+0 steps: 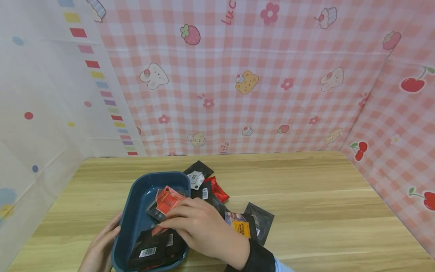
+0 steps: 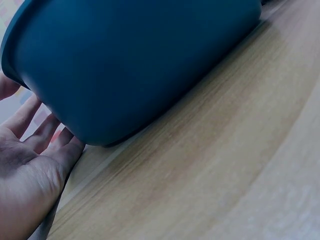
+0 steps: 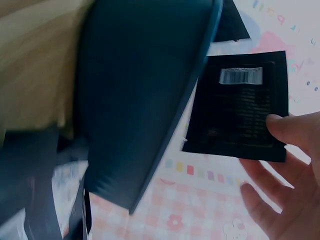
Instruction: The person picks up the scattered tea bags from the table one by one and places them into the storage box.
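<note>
My right hand (image 1: 204, 226) is over the blue plastic bin (image 1: 126, 211), pinching a flat sachet (image 1: 167, 202) by its edge. From above this sachet shows a red label; its black back (image 3: 240, 115) with a barcode faces the right wrist camera, thumb (image 3: 287, 130) on that side. My left hand (image 1: 102, 241) lies against the bin's left side, and its fingers (image 2: 45, 132) touch the outer wall below the rim. Several black sachets (image 1: 149, 245), one with a white barcode, lie in the near end of the bin.
Right of the bin, loose packets lie on the wooden table (image 1: 316, 204): a black and white one (image 1: 196, 179), a shiny red one (image 1: 219, 190), one with a yellow label (image 1: 242, 227) and a dark sachet (image 1: 263, 221). Patterned cloth (image 1: 217, 94) walls the back and sides.
</note>
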Motion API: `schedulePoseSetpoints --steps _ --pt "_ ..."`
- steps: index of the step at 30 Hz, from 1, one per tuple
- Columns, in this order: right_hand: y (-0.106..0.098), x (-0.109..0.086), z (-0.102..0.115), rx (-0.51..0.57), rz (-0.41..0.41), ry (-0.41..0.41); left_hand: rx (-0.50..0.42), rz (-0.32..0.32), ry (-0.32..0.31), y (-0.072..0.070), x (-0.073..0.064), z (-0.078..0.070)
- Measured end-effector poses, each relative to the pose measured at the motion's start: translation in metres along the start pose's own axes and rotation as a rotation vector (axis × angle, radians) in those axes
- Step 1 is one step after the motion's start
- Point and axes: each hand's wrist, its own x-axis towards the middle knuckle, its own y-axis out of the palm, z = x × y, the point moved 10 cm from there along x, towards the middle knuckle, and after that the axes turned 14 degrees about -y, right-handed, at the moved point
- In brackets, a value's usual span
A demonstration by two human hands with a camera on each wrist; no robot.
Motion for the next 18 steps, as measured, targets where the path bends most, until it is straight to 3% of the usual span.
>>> schedulePoseSetpoints --steps 6,13,18 --pt "0.027 0.001 0.011 -0.088 0.148 -0.072 -0.006 0.004 0.008 0.0 0.001 0.0" --pt "0.039 -0.005 0.016 -0.037 0.212 -0.079 -0.047 0.075 0.016 0.006 -0.001 -0.002" --pt "0.042 -0.007 0.016 -0.037 0.254 -0.068 -0.037 0.051 -0.005 0.004 -0.001 0.0"
